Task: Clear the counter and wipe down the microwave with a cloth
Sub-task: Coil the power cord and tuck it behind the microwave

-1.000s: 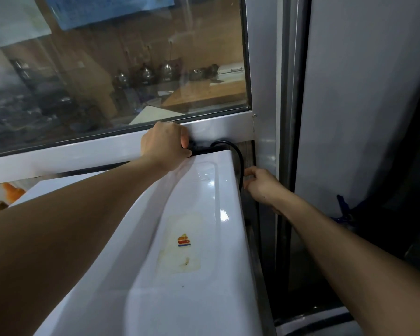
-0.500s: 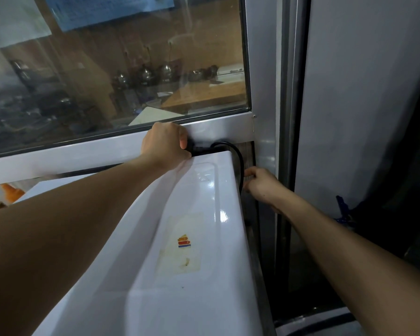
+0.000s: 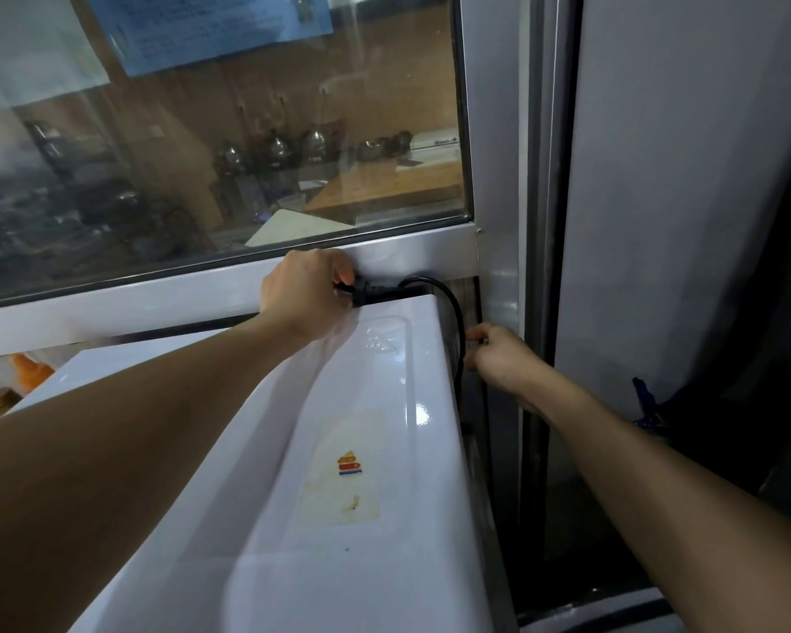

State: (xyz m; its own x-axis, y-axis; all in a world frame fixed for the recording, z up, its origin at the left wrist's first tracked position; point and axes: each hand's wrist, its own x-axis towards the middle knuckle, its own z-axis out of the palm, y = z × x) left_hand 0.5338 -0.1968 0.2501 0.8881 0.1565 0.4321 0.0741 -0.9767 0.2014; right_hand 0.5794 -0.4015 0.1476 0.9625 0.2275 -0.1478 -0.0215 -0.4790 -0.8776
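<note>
My left hand [image 3: 303,292] reaches over the white microwave [image 3: 339,472] to its back edge, fingers closed around the black power plug [image 3: 370,292] just under the window frame [image 3: 412,253]. The black cord [image 3: 455,322] loops from the plug down the microwave's right rear corner. My right hand [image 3: 505,360] is beside that corner, fingers curled at the cord; I cannot tell whether they grip it.

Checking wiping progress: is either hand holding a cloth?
No: the left hand grips a black plug and the right hand is at the cord.
</note>
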